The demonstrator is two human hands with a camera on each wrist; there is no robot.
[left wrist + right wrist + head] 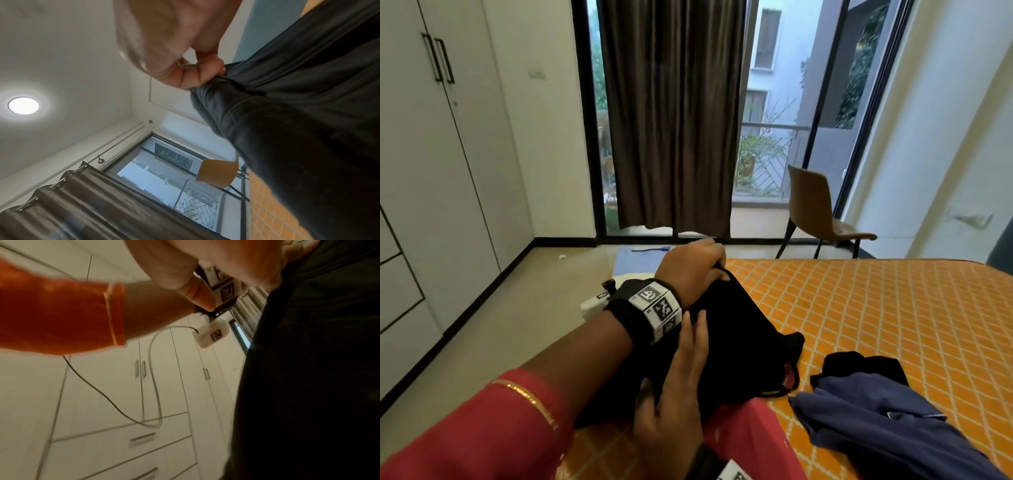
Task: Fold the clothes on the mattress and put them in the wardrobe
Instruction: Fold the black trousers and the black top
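Black garment (736,342) on mattress (876,308): left hand (693,265) pinches top, right hand (678,387) flat on it.

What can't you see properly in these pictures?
- Black garment: what kind it is; bunched up, head view.
- Right hand: fingertips cut off by the top edge, right wrist view.
- Navy garment: cut off by the bottom edge, head view.
- Wardrobe: inside hidden by shut doors.
- Left hand: palm blurred, left wrist view.

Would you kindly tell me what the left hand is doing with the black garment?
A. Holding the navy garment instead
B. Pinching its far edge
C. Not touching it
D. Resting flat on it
B: the left hand curls its fingers round the far edge of the black garment.
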